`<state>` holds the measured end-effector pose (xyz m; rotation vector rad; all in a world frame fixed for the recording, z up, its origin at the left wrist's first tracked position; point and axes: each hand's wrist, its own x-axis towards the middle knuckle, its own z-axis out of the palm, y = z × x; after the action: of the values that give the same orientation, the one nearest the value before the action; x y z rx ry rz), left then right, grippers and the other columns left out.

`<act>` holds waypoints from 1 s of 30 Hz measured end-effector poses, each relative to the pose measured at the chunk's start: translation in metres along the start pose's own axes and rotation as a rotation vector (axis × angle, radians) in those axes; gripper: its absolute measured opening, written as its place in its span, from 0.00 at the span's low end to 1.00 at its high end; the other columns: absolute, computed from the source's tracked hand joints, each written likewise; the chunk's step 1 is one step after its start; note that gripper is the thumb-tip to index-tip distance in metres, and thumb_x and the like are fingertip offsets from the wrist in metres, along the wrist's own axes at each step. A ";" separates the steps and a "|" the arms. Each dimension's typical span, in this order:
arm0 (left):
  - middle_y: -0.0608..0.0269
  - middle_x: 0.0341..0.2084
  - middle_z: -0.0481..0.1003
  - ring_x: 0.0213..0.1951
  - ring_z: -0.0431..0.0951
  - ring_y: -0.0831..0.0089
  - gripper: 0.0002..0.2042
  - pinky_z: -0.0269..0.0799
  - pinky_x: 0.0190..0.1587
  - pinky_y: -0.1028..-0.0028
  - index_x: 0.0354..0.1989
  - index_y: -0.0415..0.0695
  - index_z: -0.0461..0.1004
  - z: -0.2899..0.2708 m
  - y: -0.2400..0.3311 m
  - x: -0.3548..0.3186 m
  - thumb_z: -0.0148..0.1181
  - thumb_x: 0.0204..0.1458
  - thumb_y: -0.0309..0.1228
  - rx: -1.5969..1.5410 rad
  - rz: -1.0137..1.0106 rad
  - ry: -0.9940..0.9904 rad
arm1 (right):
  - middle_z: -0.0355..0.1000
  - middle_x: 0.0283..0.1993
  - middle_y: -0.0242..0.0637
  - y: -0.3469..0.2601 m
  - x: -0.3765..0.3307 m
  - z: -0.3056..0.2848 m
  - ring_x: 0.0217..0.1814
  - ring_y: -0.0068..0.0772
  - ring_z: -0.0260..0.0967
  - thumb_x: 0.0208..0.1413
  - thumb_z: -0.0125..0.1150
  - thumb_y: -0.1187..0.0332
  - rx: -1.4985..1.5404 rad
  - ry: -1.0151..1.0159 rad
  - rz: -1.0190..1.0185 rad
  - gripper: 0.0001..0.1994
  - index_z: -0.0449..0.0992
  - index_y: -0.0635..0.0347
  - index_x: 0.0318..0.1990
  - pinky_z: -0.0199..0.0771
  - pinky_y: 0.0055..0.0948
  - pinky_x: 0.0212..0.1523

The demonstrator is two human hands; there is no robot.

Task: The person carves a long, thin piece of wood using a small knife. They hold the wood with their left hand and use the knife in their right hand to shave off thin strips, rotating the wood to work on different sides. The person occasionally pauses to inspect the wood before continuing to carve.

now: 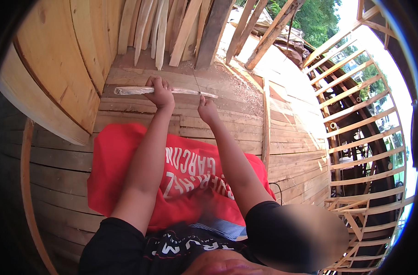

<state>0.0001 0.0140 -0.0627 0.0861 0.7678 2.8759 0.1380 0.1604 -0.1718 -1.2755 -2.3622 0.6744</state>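
A long, narrow strip of pale wood [186,91] lies crosswise ahead of me, just above the plank floor; its left end looks rough and whitish. My left hand [160,92] is closed round it, left of its middle. My right hand [206,109] is closed close to the strip's right end. Out of its fingers runs a thin, dark, straight tool [197,81], crossing the strip and pointing away from me. It looks like a narrow blade or rod seen edge-on; its exact kind and its handle are hidden. Red cloth [122,151] with white lettering covers my lap under both forearms.
Several boards and sticks [186,32] lean at the far side. Wood shavings [245,94] litter the plank floor [291,160]. Large smooth wooden panels [57,59] stand at the left. A slatted wooden railing [360,123] curves along the right. A batten [266,123] lies across the floor.
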 end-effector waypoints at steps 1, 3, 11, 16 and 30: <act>0.70 0.10 0.55 0.12 0.53 0.80 0.16 0.54 0.15 0.74 0.18 0.48 0.53 0.006 -0.004 -0.006 0.50 0.54 0.26 -0.006 0.002 -0.045 | 0.75 0.27 0.57 0.013 0.001 -0.005 0.25 0.54 0.76 0.68 0.37 0.46 0.000 0.002 0.048 0.34 0.74 0.74 0.30 0.76 0.47 0.24; 0.72 0.10 0.55 0.13 0.54 0.82 0.18 0.53 0.15 0.76 0.18 0.48 0.52 -0.005 0.007 0.004 0.52 0.57 0.26 0.003 0.103 -0.208 | 0.75 0.30 0.59 -0.014 -0.012 -0.020 0.29 0.59 0.76 0.68 0.37 0.48 0.075 -0.289 0.208 0.33 0.74 0.77 0.38 0.77 0.49 0.28; 0.73 0.10 0.53 0.12 0.53 0.81 0.17 0.52 0.16 0.77 0.18 0.49 0.54 0.038 0.032 -0.028 0.49 0.58 0.24 0.038 0.087 -0.397 | 0.58 0.14 0.31 0.081 -0.051 -0.049 0.11 0.28 0.56 0.68 0.38 0.42 0.257 -0.508 0.470 0.27 0.65 0.56 0.28 0.60 0.33 0.12; 0.73 0.09 0.53 0.11 0.52 0.82 0.17 0.51 0.15 0.77 0.18 0.49 0.53 0.041 0.027 -0.031 0.48 0.58 0.23 0.046 0.111 -0.412 | 0.66 0.19 0.44 0.023 -0.050 -0.051 0.21 0.39 0.68 0.69 0.37 0.46 0.351 -0.479 0.268 0.31 0.69 0.68 0.29 0.72 0.43 0.25; 0.73 0.08 0.51 0.10 0.50 0.80 0.15 0.49 0.15 0.75 0.18 0.52 0.53 0.058 0.030 -0.017 0.48 0.57 0.30 0.208 0.161 -0.286 | 0.73 0.30 0.63 -0.020 -0.031 -0.047 0.39 0.67 0.72 0.68 0.41 0.54 0.316 -0.194 0.086 0.27 0.76 0.69 0.29 0.69 0.58 0.43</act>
<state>0.0186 0.0136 0.0029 0.5957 1.0368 2.8256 0.1662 0.1354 -0.1247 -1.2216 -2.2383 1.1937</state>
